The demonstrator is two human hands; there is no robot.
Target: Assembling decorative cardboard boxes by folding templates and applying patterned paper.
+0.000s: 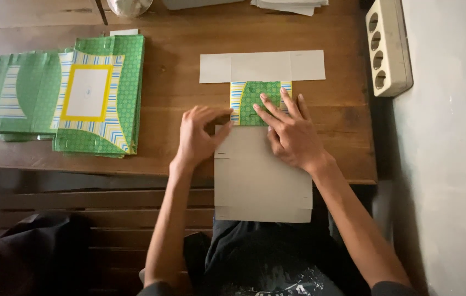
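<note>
At nine o'clock on the wooden table (178,55) we note a stack of flattened green boxes (68,93), patterned with yellow and blue stripes; it lies well apart from the hands. Toward centre, our left hand (199,137) rests on the left edge of the grey cardboard sheet (263,175), fingers curled narrow, pinching at that edge beside the folded green flap (257,101). Our right hand (290,134) lies flat, fingers spread wide, fingertips pressing the green flap down; the sheet's near end overhangs the table toward six o'clock, its far grey strip toward twelve. At two o'clock, a cream power strip (387,46) sits at the table's edge.
</note>
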